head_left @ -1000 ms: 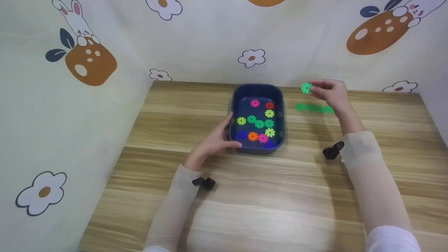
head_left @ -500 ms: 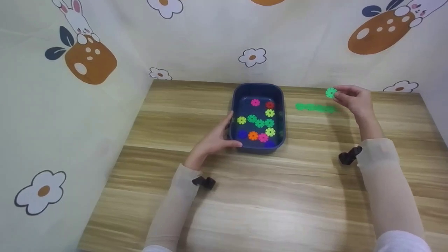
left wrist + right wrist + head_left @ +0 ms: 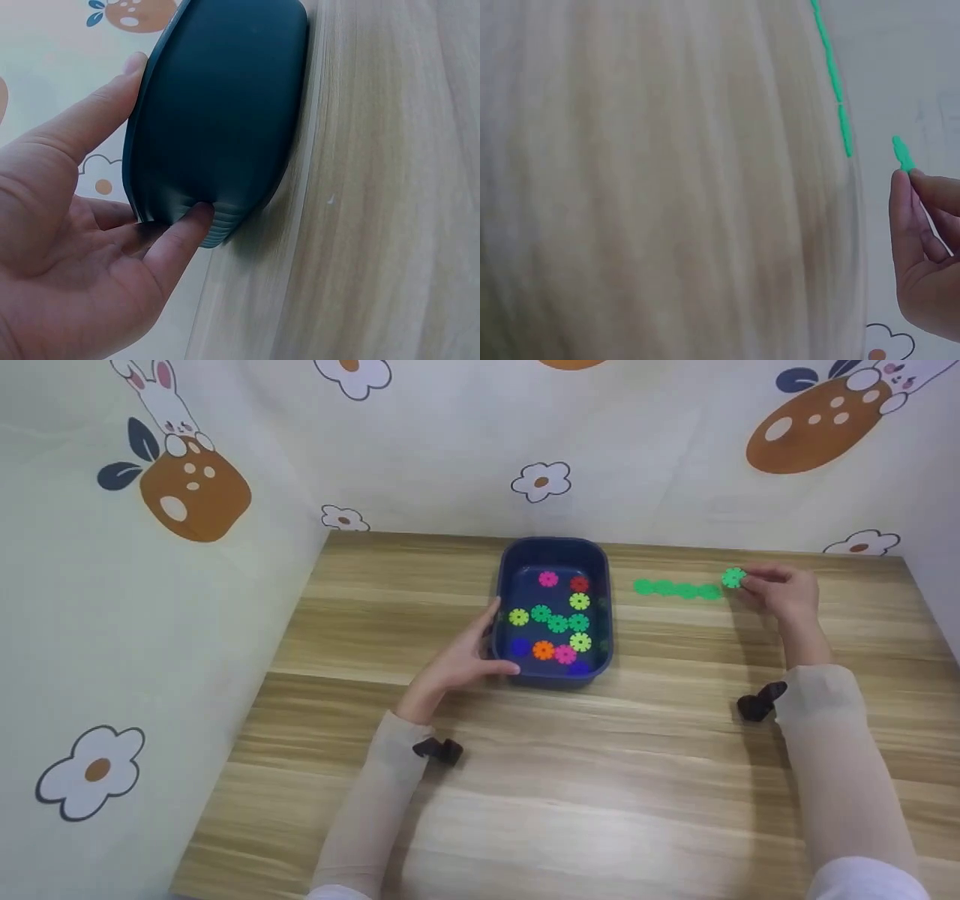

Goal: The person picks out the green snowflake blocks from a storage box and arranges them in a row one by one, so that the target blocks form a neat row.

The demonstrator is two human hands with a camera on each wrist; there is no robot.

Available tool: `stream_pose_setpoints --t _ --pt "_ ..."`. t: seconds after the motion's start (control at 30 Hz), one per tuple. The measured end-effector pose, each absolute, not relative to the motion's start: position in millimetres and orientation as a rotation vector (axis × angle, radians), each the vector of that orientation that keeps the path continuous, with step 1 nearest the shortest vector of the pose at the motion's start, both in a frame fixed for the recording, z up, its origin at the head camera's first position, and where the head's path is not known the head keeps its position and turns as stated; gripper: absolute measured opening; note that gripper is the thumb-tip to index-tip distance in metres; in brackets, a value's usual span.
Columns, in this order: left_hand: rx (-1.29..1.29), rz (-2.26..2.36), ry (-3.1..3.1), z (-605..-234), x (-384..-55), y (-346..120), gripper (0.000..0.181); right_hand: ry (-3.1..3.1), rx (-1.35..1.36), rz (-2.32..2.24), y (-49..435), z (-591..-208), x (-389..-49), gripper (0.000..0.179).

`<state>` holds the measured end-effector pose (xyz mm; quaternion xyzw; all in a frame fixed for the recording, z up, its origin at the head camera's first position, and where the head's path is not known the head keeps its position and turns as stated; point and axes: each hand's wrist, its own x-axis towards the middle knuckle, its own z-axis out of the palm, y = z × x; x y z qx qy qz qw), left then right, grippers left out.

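Observation:
In the head view, a dark blue plastic box [image 3: 553, 681] holds several loose snowflake discs in pink, red, yellow, green, orange and blue. My left hand [image 3: 456, 664] holds its near-left corner, the thumb at the near rim and the fingers along the left side. The left wrist view has those fingers [image 3: 180, 244] against the box's outer wall [image 3: 225, 97]. Between thumb and fingertips, my right hand [image 3: 791, 596] pinches a green snowflake disc [image 3: 733, 578]. That disc is held above the table, by the right end of a row of green discs [image 3: 676, 589]; the right wrist view shows them apart.
A wood-grain table [image 3: 585, 780] lies under everything. Behind it and to the left stand pale cloth walls [image 3: 442, 457] printed with flowers and rabbits. Small black wrist cameras [image 3: 759, 703] are strapped to both sleeves.
My right hand has carried the green disc rightward, then down toward the right end of the green row. My left hand and the box have stayed in place.

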<state>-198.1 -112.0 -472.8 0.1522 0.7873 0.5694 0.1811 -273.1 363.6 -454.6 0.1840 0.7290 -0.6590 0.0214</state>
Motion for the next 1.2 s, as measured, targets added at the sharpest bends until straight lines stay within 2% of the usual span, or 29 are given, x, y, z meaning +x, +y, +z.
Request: stream_pose_setpoints --t 0.13,0.33,0.67,0.83,1.03,1.2 --pt "0.438 1.591 2.237 -472.6 -197.4 -111.8 0.114 2.13 0.627 -2.128 366.5 -459.0 -270.7 0.026" --pt "0.45 1.565 2.27 -472.8 -197.7 -112.2 0.113 2.244 0.596 -2.015 369.8 -464.4 -271.7 0.021" --pt "0.438 1.587 2.243 -472.6 -198.3 -109.1 0.113 2.421 0.53 -1.813 368.5 -466.9 -271.8 0.03" --pt "0.448 1.612 2.216 -472.4 -197.8 -109.6 0.113 2.544 0.519 -1.627 368.8 -466.4 -272.0 0.017" --pt "0.455 1.656 2.16 -473.7 -199.0 -110.5 0.113 2.532 0.545 -1.626 368.1 -461.5 -270.8 0.014" --pt "0.455 1.619 2.204 -473.8 -199.1 -111.6 0.114 2.461 0.59 -1.72 367.4 -456.5 -270.1 0.027"
